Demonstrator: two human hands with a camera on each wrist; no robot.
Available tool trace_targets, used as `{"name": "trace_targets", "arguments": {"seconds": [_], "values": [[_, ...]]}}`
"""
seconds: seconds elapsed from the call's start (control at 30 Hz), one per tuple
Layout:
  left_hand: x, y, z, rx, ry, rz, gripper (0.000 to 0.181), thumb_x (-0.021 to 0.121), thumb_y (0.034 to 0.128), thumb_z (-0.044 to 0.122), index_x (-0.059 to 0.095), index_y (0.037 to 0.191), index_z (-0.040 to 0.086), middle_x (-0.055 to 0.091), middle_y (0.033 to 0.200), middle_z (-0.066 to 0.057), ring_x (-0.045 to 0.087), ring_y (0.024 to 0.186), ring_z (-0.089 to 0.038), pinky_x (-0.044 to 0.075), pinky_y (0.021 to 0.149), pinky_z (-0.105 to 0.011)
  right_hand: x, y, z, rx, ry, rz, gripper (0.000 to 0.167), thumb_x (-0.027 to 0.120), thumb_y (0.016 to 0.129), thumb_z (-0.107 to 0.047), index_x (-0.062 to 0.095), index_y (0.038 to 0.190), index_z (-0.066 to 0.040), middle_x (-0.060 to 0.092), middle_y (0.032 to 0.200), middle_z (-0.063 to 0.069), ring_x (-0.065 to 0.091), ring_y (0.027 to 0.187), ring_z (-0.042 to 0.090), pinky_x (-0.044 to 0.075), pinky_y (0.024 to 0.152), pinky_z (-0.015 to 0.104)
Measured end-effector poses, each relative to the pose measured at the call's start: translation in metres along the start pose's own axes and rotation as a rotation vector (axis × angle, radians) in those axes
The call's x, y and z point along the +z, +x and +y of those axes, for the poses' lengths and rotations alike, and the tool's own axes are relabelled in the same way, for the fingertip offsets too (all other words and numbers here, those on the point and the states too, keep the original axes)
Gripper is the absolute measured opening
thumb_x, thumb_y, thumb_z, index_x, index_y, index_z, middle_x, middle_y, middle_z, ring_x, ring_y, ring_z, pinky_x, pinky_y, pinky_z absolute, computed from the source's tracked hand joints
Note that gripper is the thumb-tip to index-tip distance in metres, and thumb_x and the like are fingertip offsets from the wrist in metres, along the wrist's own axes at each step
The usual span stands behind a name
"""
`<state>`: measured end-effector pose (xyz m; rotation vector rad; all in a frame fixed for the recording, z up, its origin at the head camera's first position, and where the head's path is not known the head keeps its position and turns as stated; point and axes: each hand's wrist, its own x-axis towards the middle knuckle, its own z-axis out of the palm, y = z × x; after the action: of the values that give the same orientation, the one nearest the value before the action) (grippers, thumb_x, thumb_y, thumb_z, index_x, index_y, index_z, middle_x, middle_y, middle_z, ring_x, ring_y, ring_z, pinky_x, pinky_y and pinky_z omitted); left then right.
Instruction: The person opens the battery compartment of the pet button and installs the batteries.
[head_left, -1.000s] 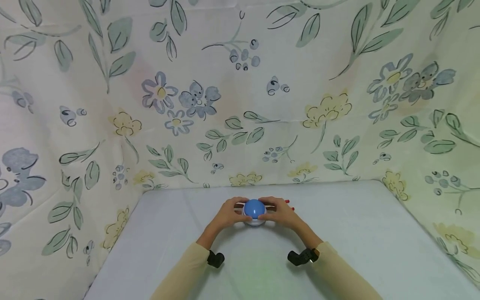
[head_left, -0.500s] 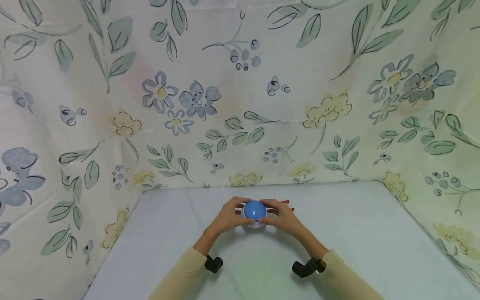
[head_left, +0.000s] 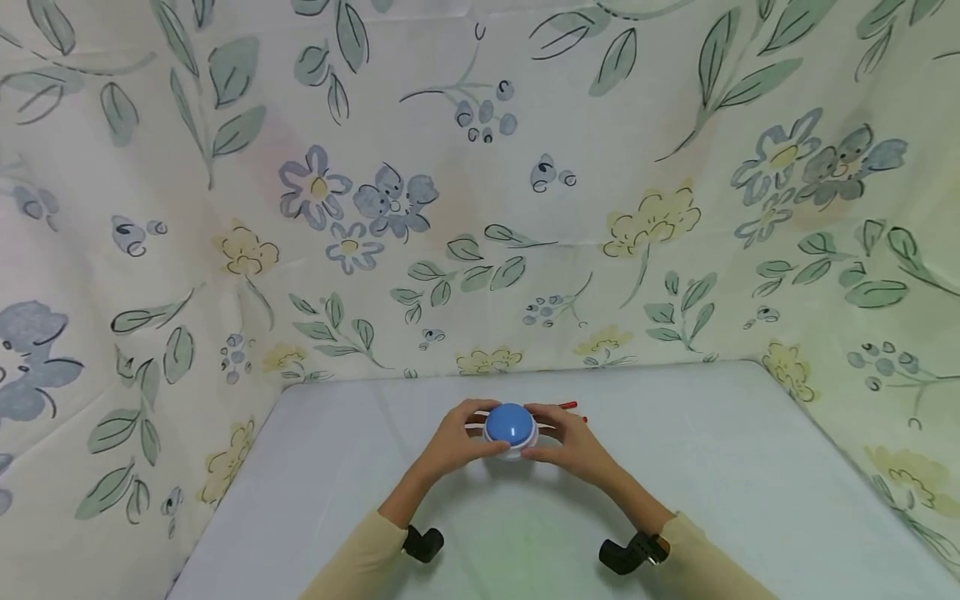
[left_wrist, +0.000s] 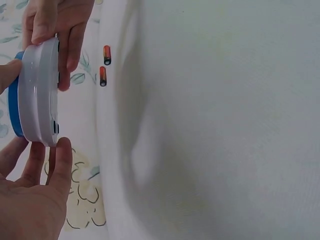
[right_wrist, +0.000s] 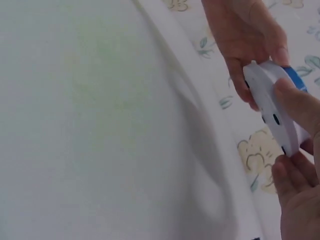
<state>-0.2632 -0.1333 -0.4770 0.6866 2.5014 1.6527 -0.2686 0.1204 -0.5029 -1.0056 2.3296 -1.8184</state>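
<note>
Between both hands is a round white push button (head_left: 517,454) with a blue domed top (head_left: 510,423), held above the table. My left hand (head_left: 456,442) grips its left rim, thumb at the near side and fingers at the far side. My right hand (head_left: 572,443) grips the opposite rim in a similar way. The left wrist view shows the white casing (left_wrist: 40,95) edge-on, with small dark spots on its underside. Similar dark spots show on the casing (right_wrist: 275,110) in the right wrist view. Fingers partly cover the rim.
Two small batteries, one (left_wrist: 107,55) beside another (left_wrist: 103,76), lie near the far edge of the white table (head_left: 360,467), partly behind my right hand in the head view. A floral cloth (head_left: 480,208) hangs behind and at both sides.
Both hands have shifted slightly nearer to me with the push button. The right wrist has moved outward to the right, the left wrist a little to the left. The batteries stay put.
</note>
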Motion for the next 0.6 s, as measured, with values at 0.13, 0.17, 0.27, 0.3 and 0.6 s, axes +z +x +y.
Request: {"name": "trace_targets", "arguments": {"seconds": [0.13, 0.17, 0.27, 0.3, 0.6], "values": [[0.0032, -0.0020, 0.0051, -0.001, 0.024, -0.025, 0.067, 0.086, 0.0848, 0.024, 0.055, 0.142, 0.008, 0.053, 0.137, -0.009, 0.055, 0.122, -0.028, 0.050, 0.099, -0.043, 0.0029, -0.0030, -0.0005, 0.004, -0.023, 0.035, 0.066, 0.085, 0.084, -0.008, 0.054, 0.142, -0.002, 0.057, 0.140, 0.014, 0.055, 0.127, 0.032, 0.045, 0.103, 0.046], [0.0038, -0.0020, 0.0065, 0.002, 0.043, -0.030, 0.068, 0.086, 0.0845, 0.026, 0.055, 0.142, 0.008, 0.052, 0.136, -0.009, 0.055, 0.121, -0.028, 0.050, 0.099, -0.043, 0.0034, -0.0035, -0.0013, 0.004, -0.028, 0.044, 0.066, 0.085, 0.083, -0.008, 0.055, 0.142, -0.002, 0.057, 0.139, 0.013, 0.055, 0.127, 0.031, 0.045, 0.103, 0.046], [0.0047, -0.0017, 0.0102, 0.011, 0.102, -0.032, 0.072, 0.088, 0.0827, 0.031, 0.055, 0.143, 0.010, 0.051, 0.133, -0.008, 0.056, 0.118, -0.026, 0.051, 0.097, -0.043, 0.0050, -0.0037, -0.0045, -0.014, -0.035, 0.060, 0.066, 0.086, 0.083, -0.009, 0.055, 0.141, -0.001, 0.058, 0.139, 0.013, 0.056, 0.127, 0.032, 0.045, 0.103, 0.047], [0.0046, -0.0015, 0.0106, 0.015, 0.114, -0.026, 0.073, 0.088, 0.0820, 0.032, 0.055, 0.143, 0.010, 0.052, 0.132, -0.008, 0.056, 0.117, -0.026, 0.052, 0.096, -0.043, 0.0055, -0.0034, -0.0052, -0.025, -0.035, 0.063, 0.066, 0.085, 0.083, -0.009, 0.055, 0.141, -0.001, 0.058, 0.139, 0.014, 0.056, 0.127, 0.032, 0.045, 0.103, 0.048], [0.0036, -0.0042, 0.0072, -0.035, 0.047, -0.001, 0.068, 0.084, 0.0861, 0.032, 0.054, 0.142, 0.006, 0.055, 0.136, -0.010, 0.061, 0.115, -0.029, 0.053, 0.094, -0.043, 0.0070, -0.0020, -0.0037, -0.100, 0.018, 0.090, 0.070, 0.084, 0.082, 0.002, 0.051, 0.143, 0.001, 0.053, 0.141, 0.025, 0.055, 0.126, 0.037, 0.045, 0.101, 0.050]]}}
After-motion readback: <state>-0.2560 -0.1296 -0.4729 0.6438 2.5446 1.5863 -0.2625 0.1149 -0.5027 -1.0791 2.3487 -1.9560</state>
